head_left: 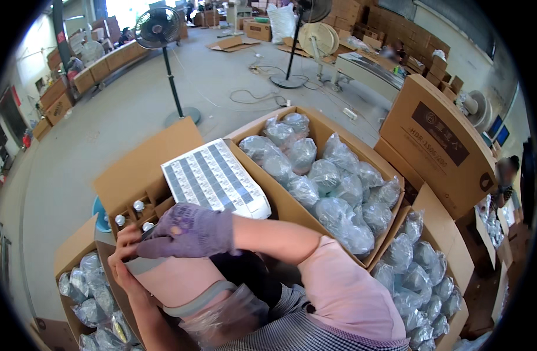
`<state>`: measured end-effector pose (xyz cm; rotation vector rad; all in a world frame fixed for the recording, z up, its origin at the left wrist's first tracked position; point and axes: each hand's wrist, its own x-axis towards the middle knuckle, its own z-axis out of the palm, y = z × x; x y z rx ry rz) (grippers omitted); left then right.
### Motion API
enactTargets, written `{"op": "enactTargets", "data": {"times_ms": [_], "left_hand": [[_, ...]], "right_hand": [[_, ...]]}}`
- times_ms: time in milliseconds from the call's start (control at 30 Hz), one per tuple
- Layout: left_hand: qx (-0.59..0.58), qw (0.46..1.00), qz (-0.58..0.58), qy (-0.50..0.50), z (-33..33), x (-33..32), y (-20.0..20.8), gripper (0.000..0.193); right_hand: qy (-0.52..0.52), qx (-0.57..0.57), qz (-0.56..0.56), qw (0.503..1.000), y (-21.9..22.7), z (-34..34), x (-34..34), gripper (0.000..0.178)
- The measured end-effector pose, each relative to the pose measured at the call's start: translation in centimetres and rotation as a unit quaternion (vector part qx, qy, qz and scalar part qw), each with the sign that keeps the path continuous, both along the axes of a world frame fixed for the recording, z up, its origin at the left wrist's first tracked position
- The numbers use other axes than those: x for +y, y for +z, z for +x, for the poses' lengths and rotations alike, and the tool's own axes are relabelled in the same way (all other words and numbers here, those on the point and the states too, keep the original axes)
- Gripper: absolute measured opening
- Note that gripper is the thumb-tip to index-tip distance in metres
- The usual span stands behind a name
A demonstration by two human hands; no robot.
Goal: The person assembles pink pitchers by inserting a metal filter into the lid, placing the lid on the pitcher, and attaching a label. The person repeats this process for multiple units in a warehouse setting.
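My bare left hand (126, 257) and my right hand (189, 231), in a purple knit glove, meet at the front left. Their fingers are closed together around a small dark item that they mostly hide; its kind cannot be made out. A greyish-white edge shows under the glove. Just beyond them, an open carton (148, 158) with cardboard dividers holds several silvery-capped bottles (138, 206). A sheet of printed labels (213, 175) in grey and white rows lies at that carton's right. Below my hands is a pinkish surface with grey bands (192, 284), partly under clear plastic film (227, 316).
Large cartons of plastic-wrapped items (324, 175) stand ahead, at right (420, 269) and at lower left (93, 292). A tall carton flap (438, 146) rises at right. Pedestal fans (157, 29), floor cables (257, 96) and a worktable (368, 73) are farther off. Another person (505, 175) is at far right.
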<state>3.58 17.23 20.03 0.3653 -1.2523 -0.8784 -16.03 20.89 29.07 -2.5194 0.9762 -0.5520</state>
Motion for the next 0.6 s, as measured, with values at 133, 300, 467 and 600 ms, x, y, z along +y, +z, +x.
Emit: {"op": "enactTargets", "data": {"times_ms": [133,300,467,600], "left_hand": [[-0.013,0.993,0.115,-0.015,-2.4,2.4,0.3,0.051],[-0.087,0.957,0.262,-0.086,-3.2,4.3,-4.2,0.053],[-0.142,0.925,0.338,-0.1,-2.0,6.2,-7.4,0.055],[-0.181,0.905,0.369,-0.106,-1.3,6.7,-9.0,0.057]], "right_hand": [[0.273,-0.127,-0.279,0.912,3.0,-1.1,0.1,0.033],[0.347,-0.036,0.132,0.928,7.9,0.1,0.9,0.035],[0.226,0.035,-0.02,0.973,9.1,2.0,6.8,0.031],[0.019,0.119,0.014,0.993,8.1,1.1,7.8,0.037]]}}
